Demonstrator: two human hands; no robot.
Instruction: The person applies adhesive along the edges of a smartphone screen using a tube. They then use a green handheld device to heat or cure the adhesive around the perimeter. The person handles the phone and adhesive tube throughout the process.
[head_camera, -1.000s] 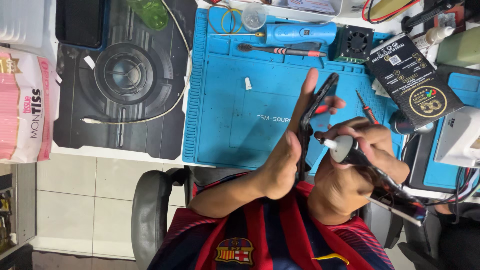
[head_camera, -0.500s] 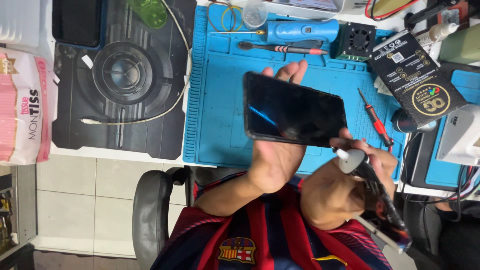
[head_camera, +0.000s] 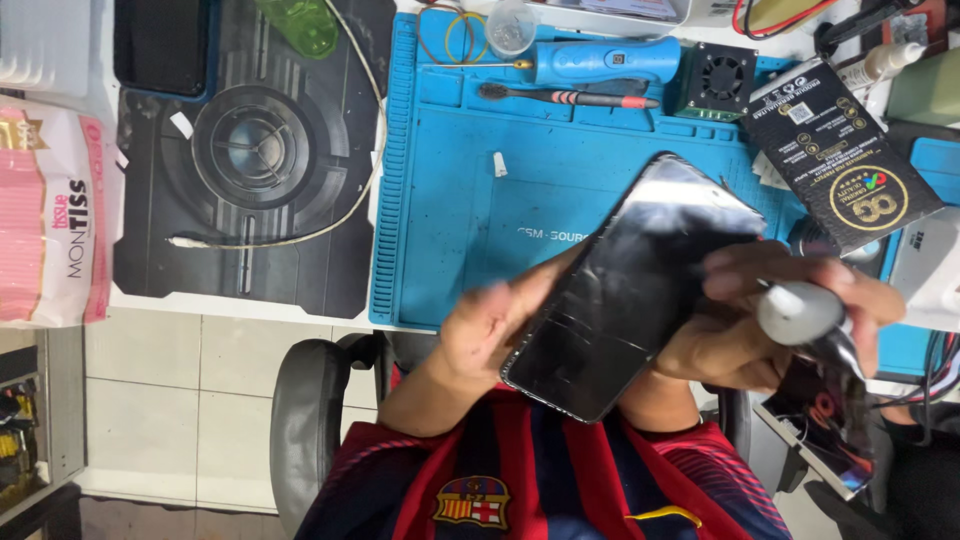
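Observation:
A black smartphone with a glossy, scratched face lies slantwise between both hands over the near edge of a blue work mat. My left hand grips its lower left edge from beneath. On the phone's right edge rest the fingers of my right hand, which also holds a white-capped dark tube. Both hands are slightly blurred by motion.
On the blue mat lie a blue electric screwdriver, a red-handled tool and a small black fan. A black printed box sits at right. A black mat with a white cable and a pink tissue pack are at left.
The phone went from edge-on to face-up, then swung to a diagonal and dropped lower. My right hand with the tube moved up against its right edge.

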